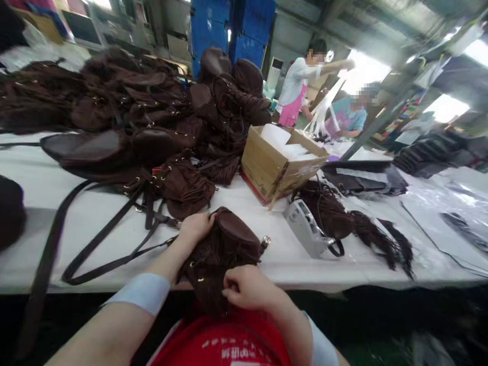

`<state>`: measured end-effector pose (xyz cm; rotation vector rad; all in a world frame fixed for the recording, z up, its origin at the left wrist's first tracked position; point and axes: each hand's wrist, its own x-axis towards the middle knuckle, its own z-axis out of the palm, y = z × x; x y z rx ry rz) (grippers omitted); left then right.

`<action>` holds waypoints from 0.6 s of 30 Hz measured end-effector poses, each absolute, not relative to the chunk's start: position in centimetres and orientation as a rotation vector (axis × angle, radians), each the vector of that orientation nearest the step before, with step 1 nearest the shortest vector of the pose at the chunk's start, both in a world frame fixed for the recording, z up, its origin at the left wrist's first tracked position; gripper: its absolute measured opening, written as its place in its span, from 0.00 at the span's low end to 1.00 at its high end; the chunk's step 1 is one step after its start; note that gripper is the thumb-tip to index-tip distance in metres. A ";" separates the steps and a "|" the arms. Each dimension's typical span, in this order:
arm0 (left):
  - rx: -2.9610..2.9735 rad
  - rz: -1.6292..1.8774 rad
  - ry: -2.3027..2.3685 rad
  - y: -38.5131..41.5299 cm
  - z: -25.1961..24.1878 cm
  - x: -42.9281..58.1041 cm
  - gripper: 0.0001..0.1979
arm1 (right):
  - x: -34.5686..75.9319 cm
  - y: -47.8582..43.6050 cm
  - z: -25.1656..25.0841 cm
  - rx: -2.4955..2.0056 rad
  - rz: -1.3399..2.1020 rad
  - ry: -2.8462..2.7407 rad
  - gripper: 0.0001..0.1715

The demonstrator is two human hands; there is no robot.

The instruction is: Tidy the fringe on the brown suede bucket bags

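A dark brown fringed handbag (pixel 232 236) lies at the table's front edge, right in front of me. My left hand (pixel 196 227) is closed on its upper left side, the fingers partly hidden behind it. With curled fingers, my right hand (pixel 247 287) grips the bag's lower right part, near its fringe. Small gold rings show on the bag's front, and a metal clasp (pixel 266 242) sticks out at its right. A long dark strap (pixel 110 262) loops over the table to the left.
A big pile of brown bags (pixel 152 101) covers the back left. Beyond my bag stands a cardboard box (pixel 263 165) with white sheets inside. To its right are a white device (pixel 305 229) and brown fringed pieces (pixel 373 236). Two people (pixel 293 91) work across the table.
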<state>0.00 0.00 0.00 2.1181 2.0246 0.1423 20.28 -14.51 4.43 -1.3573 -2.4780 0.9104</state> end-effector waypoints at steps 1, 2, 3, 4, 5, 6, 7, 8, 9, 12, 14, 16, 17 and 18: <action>2.118 0.136 2.023 0.0 0.0 0.0 0.32 | 21.0 -14.4 4.5 -1.280 1.119 -2.514 0.04; 2.119 0.133 2.022 0.0 0.0 0.0 0.32 | 21.7 -14.4 4.6 -1.208 1.281 -2.525 0.07; 2.121 0.133 2.022 0.1 -0.1 0.0 0.32 | 22.3 -14.4 4.8 -1.147 1.393 -2.517 0.08; 2.124 0.134 2.024 0.1 -0.1 0.0 0.32 | 22.6 -14.5 5.0 -1.102 1.453 -2.496 0.09; 2.128 0.139 2.029 0.1 -0.2 0.0 0.32 | 22.6 -14.6 5.4 -1.064 1.491 -2.454 0.10; 2.134 0.146 2.034 0.1 -0.3 0.0 0.32 | 22.4 -14.9 5.8 -1.053 1.445 -2.408 0.10; 2.141 0.155 2.039 0.0 -0.3 0.0 0.32 | 22.0 -15.2 6.1 -1.066 1.325 -2.369 0.10; 2.147 0.164 2.044 0.0 -0.3 0.0 0.32 | 21.3 -15.5 6.4 -1.086 1.165 -2.345 0.13; 2.152 0.172 2.046 0.0 -0.3 0.1 0.32 | 20.6 -15.8 6.6 -1.108 1.006 -2.345 0.18; 2.154 0.179 2.049 -0.1 -0.2 0.1 0.32 | 18.3 -16.7 6.4 -1.164 0.727 -2.485 0.33; 2.148 0.175 2.049 -0.2 -0.1 0.1 0.32 | 17.5 -16.9 5.7 -1.192 0.688 -2.580 0.33; 2.150 0.173 2.045 -0.3 -0.1 0.1 0.32 | 17.2 -16.9 5.2 -1.191 0.693 -2.620 0.31; 2.156 0.177 2.046 -0.3 -0.1 0.1 0.32 | 17.3 -16.8 5.0 -1.188 0.702 -2.623 0.30; 2.164 0.182 2.047 -0.2 -0.1 0.1 0.33 | 17.5 -16.7 5.0 -1.185 0.711 -2.621 0.29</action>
